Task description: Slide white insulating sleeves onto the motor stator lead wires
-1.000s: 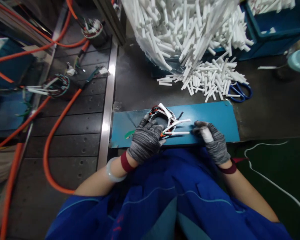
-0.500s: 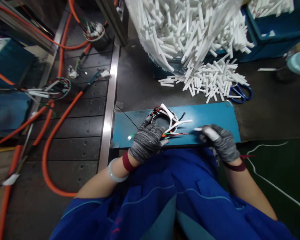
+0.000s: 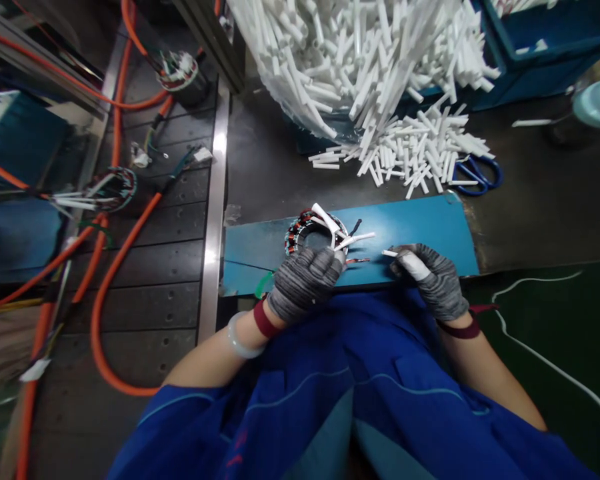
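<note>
A ring-shaped motor stator [image 3: 293,236] with red, black and pale windings lies on the blue board [image 3: 405,220]. White sleeves [image 3: 325,219] cover some of its leads, pointing up and to the right. My left hand [image 3: 303,281], in a grey knit glove, is closed at the ring's near right side. Its thumb and fingers pinch an orange lead wire [image 3: 359,260], whose end sticks out to the right. Right of that wire end, my gloved right hand [image 3: 440,283] pinches a short white sleeve [image 3: 389,253], its tip pointing left. Sleeve and wire are apart.
Behind the board, loose white sleeves [image 3: 420,150] spill from a plastic bag [image 3: 275,80]. Blue-handled scissors [image 3: 493,175] lie beside them. More stators [image 3: 187,83] and thick orange cables [image 3: 97,313] occupy the slatted line at left. A blue bin [image 3: 525,80] stands at back right.
My left hand has shifted right, off the ring's left side, and its fingers have closed on the lead wire. My right hand still holds the sleeve, slightly nearer the view's left. The view has shifted slightly.
</note>
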Demonstrator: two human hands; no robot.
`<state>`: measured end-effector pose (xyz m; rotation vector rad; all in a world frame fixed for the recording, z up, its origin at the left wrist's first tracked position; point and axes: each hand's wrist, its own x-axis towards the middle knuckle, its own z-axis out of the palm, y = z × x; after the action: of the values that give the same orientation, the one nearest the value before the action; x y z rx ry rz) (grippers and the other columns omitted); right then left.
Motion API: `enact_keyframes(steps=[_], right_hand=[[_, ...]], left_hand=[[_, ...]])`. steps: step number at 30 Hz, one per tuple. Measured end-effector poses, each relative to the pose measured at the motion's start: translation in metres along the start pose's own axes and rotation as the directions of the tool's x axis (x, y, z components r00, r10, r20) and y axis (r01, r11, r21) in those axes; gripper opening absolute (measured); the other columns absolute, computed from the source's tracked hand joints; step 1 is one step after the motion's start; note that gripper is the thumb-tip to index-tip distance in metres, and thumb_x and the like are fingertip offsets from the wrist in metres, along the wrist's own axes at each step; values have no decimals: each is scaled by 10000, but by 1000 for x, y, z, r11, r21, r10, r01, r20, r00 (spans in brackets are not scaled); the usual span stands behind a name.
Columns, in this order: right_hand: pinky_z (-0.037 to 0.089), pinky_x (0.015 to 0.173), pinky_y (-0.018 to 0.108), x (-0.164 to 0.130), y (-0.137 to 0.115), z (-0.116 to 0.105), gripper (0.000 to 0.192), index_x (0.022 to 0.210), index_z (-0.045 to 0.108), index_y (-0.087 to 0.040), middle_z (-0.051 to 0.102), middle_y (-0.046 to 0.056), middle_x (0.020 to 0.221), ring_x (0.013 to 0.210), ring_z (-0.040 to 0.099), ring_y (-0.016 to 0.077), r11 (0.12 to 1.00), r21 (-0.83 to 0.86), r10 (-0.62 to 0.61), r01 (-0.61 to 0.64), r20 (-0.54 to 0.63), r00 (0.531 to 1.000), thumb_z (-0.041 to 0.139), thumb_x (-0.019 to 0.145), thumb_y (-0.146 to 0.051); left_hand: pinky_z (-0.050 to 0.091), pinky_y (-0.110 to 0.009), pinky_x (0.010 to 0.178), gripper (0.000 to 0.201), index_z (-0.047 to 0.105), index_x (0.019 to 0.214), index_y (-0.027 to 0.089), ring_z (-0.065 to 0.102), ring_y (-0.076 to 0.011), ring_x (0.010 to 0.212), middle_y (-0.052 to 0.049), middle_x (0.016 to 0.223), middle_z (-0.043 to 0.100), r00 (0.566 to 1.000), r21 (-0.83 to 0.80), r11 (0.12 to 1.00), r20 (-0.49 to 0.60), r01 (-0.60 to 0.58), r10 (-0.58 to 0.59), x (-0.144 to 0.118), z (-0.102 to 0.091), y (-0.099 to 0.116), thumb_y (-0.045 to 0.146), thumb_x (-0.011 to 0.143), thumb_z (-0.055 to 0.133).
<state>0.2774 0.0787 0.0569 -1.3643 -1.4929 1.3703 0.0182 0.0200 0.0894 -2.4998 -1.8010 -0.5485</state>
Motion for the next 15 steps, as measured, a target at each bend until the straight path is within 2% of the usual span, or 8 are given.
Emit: enact_keyframes(steps=[3, 6, 9, 15], right_hand=[[587, 757, 342, 1, 1, 0, 368, 962, 792, -247, 772, 4, 762, 703, 711, 184, 1000, 12, 3, -3, 30, 1000, 682, 926, -596], [590, 751, 347, 2, 0, 2, 381, 988, 800, -246, 778, 17, 771, 701, 717, 191, 1000, 30, 10, -10, 26, 1000, 701, 908, -605], [593, 742, 351, 1, -2, 4, 401, 941, 799, -241, 773, 23, 751, 692, 716, 196, 999, 32, -9, 8, 9, 1000, 713, 887, -629], [578, 717, 335, 1, -3, 5, 377, 916, 793, -239, 771, 18, 737, 681, 710, 184, 1000, 19, -12, 12, 6, 1000, 712, 890, -606]], left_hand=[[570, -355, 874, 246, 740, 1012, 210, 701, -214, 913, -65, 944, 725, 980, -315, 941, -105, 126, -167, 4, 0, -14, 401, 1040, 588], [586, -357, 902, 322, 701, 991, 210, 710, -205, 952, -54, 988, 728, 921, -603, 768, -135, 217, -366, 4, 2, -28, 503, 1034, 576], [584, -384, 941, 348, 707, 1010, 221, 715, -217, 1004, -52, 1040, 744, 890, -682, 680, -94, 269, -446, 4, 6, -33, 559, 994, 628], [584, -390, 958, 351, 710, 992, 225, 714, -205, 973, -40, 1008, 742, 885, -706, 651, -75, 279, -460, 4, 9, -32, 572, 973, 659]])
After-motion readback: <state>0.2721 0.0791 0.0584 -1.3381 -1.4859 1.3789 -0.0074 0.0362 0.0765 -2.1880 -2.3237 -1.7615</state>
